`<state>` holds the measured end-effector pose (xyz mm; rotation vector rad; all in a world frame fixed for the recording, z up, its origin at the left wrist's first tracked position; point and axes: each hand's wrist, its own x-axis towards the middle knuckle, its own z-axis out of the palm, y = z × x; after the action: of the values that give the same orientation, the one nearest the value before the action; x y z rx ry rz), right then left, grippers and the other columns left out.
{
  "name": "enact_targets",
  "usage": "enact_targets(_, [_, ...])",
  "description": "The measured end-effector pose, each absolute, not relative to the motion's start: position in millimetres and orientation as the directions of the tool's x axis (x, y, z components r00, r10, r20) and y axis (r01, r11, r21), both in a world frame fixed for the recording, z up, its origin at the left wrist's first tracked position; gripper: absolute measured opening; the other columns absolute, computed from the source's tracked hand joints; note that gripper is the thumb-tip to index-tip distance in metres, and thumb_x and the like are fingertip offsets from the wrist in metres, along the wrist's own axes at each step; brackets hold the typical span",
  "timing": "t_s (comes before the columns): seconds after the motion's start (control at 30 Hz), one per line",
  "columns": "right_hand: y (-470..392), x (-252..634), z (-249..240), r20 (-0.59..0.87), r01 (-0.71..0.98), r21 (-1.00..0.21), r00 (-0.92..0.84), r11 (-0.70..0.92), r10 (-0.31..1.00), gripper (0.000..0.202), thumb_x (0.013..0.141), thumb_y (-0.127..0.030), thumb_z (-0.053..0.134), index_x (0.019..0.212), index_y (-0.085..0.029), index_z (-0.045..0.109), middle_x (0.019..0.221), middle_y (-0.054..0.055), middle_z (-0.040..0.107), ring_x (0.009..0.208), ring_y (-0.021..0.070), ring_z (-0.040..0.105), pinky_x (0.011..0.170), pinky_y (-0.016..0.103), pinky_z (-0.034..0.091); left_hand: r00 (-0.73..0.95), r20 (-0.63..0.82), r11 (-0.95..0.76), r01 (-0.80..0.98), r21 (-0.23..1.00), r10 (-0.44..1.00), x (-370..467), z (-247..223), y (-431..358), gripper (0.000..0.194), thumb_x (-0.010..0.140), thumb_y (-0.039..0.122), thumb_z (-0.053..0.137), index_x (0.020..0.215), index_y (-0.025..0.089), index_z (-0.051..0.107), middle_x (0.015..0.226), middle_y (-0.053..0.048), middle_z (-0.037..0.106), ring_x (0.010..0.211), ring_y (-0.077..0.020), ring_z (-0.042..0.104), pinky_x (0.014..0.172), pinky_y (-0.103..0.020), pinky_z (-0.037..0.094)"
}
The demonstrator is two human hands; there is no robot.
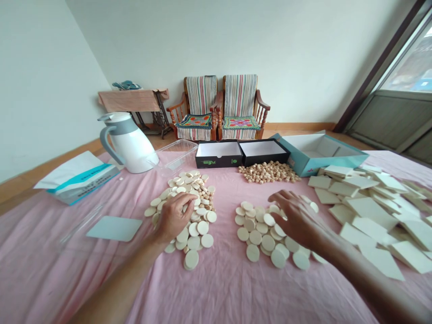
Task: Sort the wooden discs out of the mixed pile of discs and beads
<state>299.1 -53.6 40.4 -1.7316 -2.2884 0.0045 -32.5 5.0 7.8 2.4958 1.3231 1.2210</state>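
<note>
Our left hand [176, 213] curled over one disc pile [193, 243]; we couldn't tell whether it pinched anything. Our right hand [293, 213] hovered, fingers loosely spread, over a second pile [268, 243]. Beads [209, 198] lay just right of our left fingertips; a broad sweep could have scattered them.

Discs [193, 229] lie beneath the left hand [177, 215]; a second disc heap [268, 243] lies beneath the right hand [290, 213]. Right of that hand lie tiles [371, 213]; beyond it, beads [270, 172].
</note>
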Motion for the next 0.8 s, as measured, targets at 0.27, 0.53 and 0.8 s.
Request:
enact_targets(0.27, [-35,182,34,0.134,0.802,-0.231,-0.535,0.551,0.834,0.016,0.083,-0.016,0.05,0.099,-0.016,0.053,0.095,0.009,0.059,0.085,0.0204,0.055,0.073,0.031,0.042,0.318,0.622,-0.625,0.689,0.367,0.716,-33,7,4,0.018,0.084,0.015,0.05,0.091,0.019,0.065,0.089,-0.005,0.068,0.084,-0.0169,0.064,0.077,-0.029,0.05])
enact_targets(0.53, [-32,154,20,0.134,0.826,-0.179,-0.517,0.534,0.845,0.017,0.084,-0.013,0.046,0.1,-0.016,0.051,0.097,0.01,0.056,0.084,0.0212,0.054,0.07,0.032,0.041,0.326,0.639,-0.637,0.692,0.34,0.696,-33,7,4,0.017,0.085,0.014,0.05,0.092,0.019,0.065,0.09,-0.005,0.068,0.084,-0.0167,0.063,0.078,-0.028,0.05])
enact_targets(0.8, [-42,241,40,0.198,0.895,-0.26,-0.319,0.363,0.927,0.014,0.078,-0.012,0.05,0.091,-0.016,0.054,0.09,0.008,0.053,0.081,0.0183,0.051,0.068,0.029,0.038,0.319,0.64,-0.638,0.681,0.359,0.7,-31,8,4,0.016,0.085,0.014,0.05,0.091,0.018,0.065,0.088,-0.004,0.068,0.083,-0.0158,0.063,0.076,-0.027,0.049])
